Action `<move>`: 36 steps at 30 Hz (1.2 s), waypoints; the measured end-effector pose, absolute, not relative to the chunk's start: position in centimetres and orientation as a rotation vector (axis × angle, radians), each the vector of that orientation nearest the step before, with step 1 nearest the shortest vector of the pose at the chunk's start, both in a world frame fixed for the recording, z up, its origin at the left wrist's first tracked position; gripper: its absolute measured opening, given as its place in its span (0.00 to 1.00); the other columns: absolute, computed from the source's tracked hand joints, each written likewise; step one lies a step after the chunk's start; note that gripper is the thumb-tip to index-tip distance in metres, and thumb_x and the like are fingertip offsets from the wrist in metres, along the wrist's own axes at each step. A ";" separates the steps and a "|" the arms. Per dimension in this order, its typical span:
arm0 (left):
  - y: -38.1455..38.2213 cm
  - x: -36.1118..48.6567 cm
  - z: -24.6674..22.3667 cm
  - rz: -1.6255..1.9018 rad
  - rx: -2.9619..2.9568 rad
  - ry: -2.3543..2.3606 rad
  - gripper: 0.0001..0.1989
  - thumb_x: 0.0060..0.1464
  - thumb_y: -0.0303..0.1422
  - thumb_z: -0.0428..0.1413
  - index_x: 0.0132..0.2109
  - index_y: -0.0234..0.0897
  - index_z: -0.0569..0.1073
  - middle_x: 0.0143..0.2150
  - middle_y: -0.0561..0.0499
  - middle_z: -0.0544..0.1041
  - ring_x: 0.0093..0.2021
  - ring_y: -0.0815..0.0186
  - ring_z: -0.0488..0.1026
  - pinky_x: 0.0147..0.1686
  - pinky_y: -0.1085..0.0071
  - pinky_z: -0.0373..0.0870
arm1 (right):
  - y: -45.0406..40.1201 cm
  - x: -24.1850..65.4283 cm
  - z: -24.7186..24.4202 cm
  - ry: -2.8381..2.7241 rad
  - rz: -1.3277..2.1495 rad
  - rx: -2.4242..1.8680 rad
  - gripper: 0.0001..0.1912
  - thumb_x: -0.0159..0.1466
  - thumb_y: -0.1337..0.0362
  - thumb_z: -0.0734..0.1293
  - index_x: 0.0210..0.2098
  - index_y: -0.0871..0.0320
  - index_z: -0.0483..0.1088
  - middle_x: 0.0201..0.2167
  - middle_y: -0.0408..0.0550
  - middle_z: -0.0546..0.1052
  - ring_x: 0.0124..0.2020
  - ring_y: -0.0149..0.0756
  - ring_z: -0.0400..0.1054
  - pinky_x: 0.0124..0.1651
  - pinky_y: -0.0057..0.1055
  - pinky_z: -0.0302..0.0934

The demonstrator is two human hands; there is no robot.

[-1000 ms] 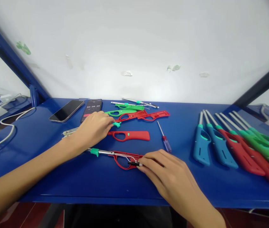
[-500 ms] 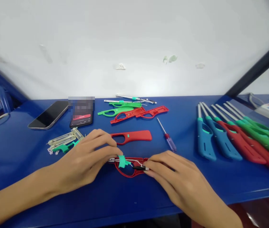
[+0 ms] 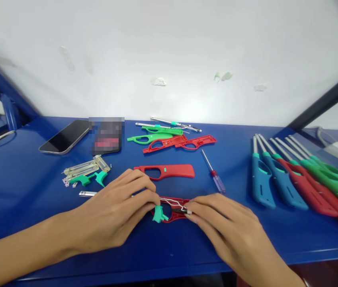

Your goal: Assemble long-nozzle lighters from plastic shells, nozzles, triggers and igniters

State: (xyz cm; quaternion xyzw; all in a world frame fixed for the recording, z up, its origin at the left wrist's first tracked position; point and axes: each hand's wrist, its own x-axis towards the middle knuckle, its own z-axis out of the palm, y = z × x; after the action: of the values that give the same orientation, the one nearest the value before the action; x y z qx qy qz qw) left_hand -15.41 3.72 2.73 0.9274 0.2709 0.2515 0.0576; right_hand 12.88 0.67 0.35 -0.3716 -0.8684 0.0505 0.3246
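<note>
A red lighter half-shell [image 3: 177, 217] lies between my hands, its inner side up, with white wires [image 3: 173, 202] running across it. My left hand [image 3: 124, 207] has its fingers closed on a teal trigger [image 3: 158, 215] over the shell's finger opening. A metal lighter tube [image 3: 87, 194] sticks out to the left from beneath that hand. With thumb and fingertips, my right hand [image 3: 228, 223] pinches a small black igniter [image 3: 180, 210] with a pale end, over the shell's right part. Just beyond lies another red half-shell [image 3: 176, 171], outer side up.
Left are clear fuel tanks [image 3: 82, 169], a loose teal trigger [image 3: 101, 178] and two phones [image 3: 65, 137]. Green shells [image 3: 149, 138], red shells [image 3: 197, 142] and tubes lie at the back. A screwdriver [image 3: 217, 181] and several whole lighters [image 3: 262, 183] lie to the right.
The teal trigger has come down slightly toward me and turned a little in my left hand. The metal tube's end and a loose trigger now show past that hand. The view has shifted slightly.
</note>
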 end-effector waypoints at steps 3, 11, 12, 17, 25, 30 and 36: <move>3.5 -15.4 2.8 0.749 2.782 0.837 0.11 0.69 0.22 0.50 0.50 0.37 0.74 0.46 0.48 0.76 0.49 0.63 0.70 0.54 0.65 0.67 | 0.6 12.9 0.4 -2.274 0.127 -0.977 0.09 0.77 0.65 0.64 0.50 0.53 0.76 0.45 0.44 0.83 0.42 0.35 0.78 0.48 0.33 0.72; 3.2 -15.4 3.2 0.775 2.816 0.845 0.09 0.72 0.25 0.51 0.48 0.38 0.76 0.43 0.51 0.78 0.48 0.64 0.71 0.54 0.65 0.67 | 0.5 12.9 0.1 -2.278 0.132 -1.003 0.10 0.77 0.65 0.63 0.51 0.51 0.75 0.46 0.42 0.83 0.43 0.35 0.78 0.49 0.33 0.71; 3.2 -15.4 3.2 0.781 2.816 0.846 0.09 0.72 0.25 0.51 0.48 0.38 0.76 0.44 0.51 0.78 0.48 0.64 0.71 0.53 0.66 0.67 | 0.5 12.9 0.1 -2.276 0.124 -1.003 0.10 0.77 0.65 0.62 0.51 0.51 0.75 0.46 0.41 0.83 0.43 0.34 0.78 0.49 0.32 0.72; 3.1 -15.5 3.2 0.861 2.803 0.854 0.10 0.72 0.24 0.50 0.50 0.37 0.76 0.44 0.52 0.80 0.46 0.67 0.72 0.51 0.69 0.68 | 0.8 12.8 0.2 -2.275 0.086 -0.972 0.11 0.78 0.62 0.61 0.50 0.51 0.76 0.44 0.40 0.83 0.39 0.32 0.79 0.44 0.29 0.72; 3.1 -15.3 3.1 0.886 2.928 0.886 0.14 0.69 0.21 0.51 0.52 0.37 0.78 0.41 0.49 0.78 0.40 0.64 0.70 0.42 0.65 0.70 | 0.5 13.0 -0.1 -2.298 0.172 -1.004 0.10 0.77 0.64 0.62 0.53 0.50 0.75 0.47 0.41 0.82 0.43 0.35 0.78 0.49 0.33 0.72; 2.9 -15.0 3.4 0.856 2.925 0.894 0.14 0.69 0.22 0.50 0.50 0.38 0.78 0.40 0.49 0.79 0.38 0.64 0.72 0.40 0.66 0.71 | 0.5 12.9 0.4 -2.302 0.176 -0.969 0.09 0.77 0.64 0.62 0.50 0.53 0.75 0.44 0.44 0.83 0.40 0.35 0.77 0.48 0.32 0.72; 2.6 -14.5 3.1 0.847 2.891 0.895 0.13 0.70 0.22 0.50 0.51 0.37 0.78 0.40 0.50 0.80 0.39 0.65 0.72 0.41 0.66 0.72 | 0.7 12.9 0.5 -2.320 0.165 -0.956 0.08 0.76 0.66 0.63 0.50 0.53 0.74 0.44 0.43 0.82 0.40 0.36 0.77 0.47 0.33 0.72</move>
State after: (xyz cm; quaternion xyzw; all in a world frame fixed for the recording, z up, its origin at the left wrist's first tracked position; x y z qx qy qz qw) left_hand -14.49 2.61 3.07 0.9199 0.2849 0.2696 -0.0007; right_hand 12.91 0.66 0.50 -0.3615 -0.8776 0.0626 0.3086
